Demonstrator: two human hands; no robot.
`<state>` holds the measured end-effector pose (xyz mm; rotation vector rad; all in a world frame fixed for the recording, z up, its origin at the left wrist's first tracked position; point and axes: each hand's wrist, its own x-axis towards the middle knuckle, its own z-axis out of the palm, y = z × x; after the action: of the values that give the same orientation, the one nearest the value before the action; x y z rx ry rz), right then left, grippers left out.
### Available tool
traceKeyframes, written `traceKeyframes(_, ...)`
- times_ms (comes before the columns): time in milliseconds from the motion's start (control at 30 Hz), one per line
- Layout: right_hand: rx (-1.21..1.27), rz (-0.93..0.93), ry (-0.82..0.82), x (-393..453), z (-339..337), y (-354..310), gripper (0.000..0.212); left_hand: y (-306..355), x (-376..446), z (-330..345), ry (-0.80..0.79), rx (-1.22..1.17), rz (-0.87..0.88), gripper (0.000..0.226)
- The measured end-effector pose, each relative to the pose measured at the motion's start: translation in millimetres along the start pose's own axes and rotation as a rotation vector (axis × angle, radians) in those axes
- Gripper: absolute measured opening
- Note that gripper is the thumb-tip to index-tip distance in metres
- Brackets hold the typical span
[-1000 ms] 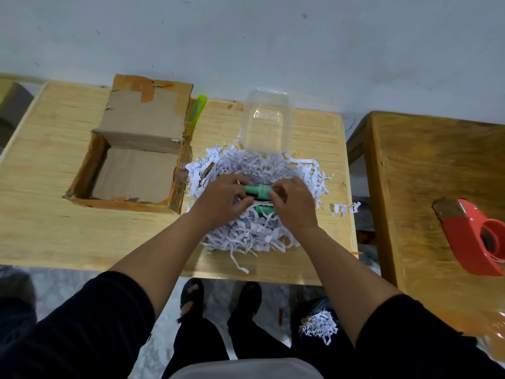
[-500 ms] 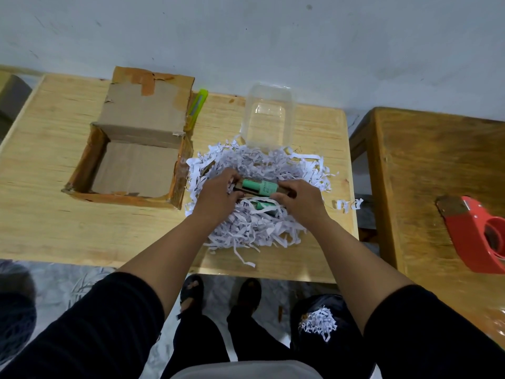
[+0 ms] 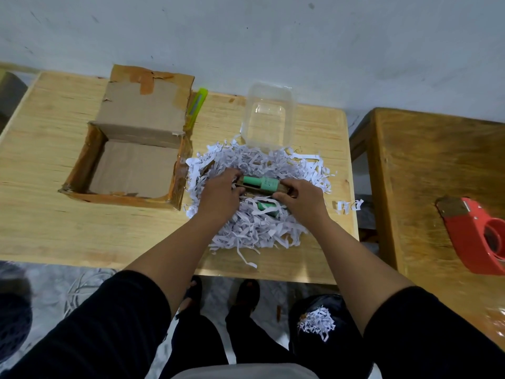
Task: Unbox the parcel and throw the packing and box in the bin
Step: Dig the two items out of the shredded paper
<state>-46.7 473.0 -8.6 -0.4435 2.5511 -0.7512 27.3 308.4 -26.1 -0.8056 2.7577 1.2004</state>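
Note:
An open, empty cardboard box [image 3: 131, 170] with brown tape on its flaps sits on the left of the light wooden table [image 3: 49, 228]. To its right lies a heap of white shredded paper [image 3: 259, 231]. Over the heap, my left hand [image 3: 221, 195] and my right hand [image 3: 303, 201] grip the two ends of a green bottle in a brown cardboard holder [image 3: 262, 184]. A second green bottle [image 3: 269, 207] lies half buried in the shreds just below it. A dark bin [image 3: 328, 348] with shreds inside stands on the floor under my right arm.
A clear plastic container [image 3: 269, 116] stands behind the paper heap near the wall. A lime-green utility knife [image 3: 197, 103] lies by the box's flap. On a second, darker table [image 3: 437, 170] to the right rests a red tape dispenser [image 3: 481, 239].
Both hands have lifted the green bottle in its holder slightly up and away from me, out of the shreds. The second bottle now shows more clearly below.

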Motion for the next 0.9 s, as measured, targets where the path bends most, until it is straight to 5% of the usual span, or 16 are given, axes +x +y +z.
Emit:
traceKeyframes(533, 0.058, 0.056, 0.077, -1.2, -1.3, -8.9, 0.034, -3.3, 0.9, -1.2, -0.033, -0.016, 0.011, 0.039)
traceKeyframes(900, 0.422, 0.268, 0.473, -40.2, 9.9, -13.6, 0.035, -11.1, 2.3, -4.5, -0.090, 0.085, 0.098, 0.038)
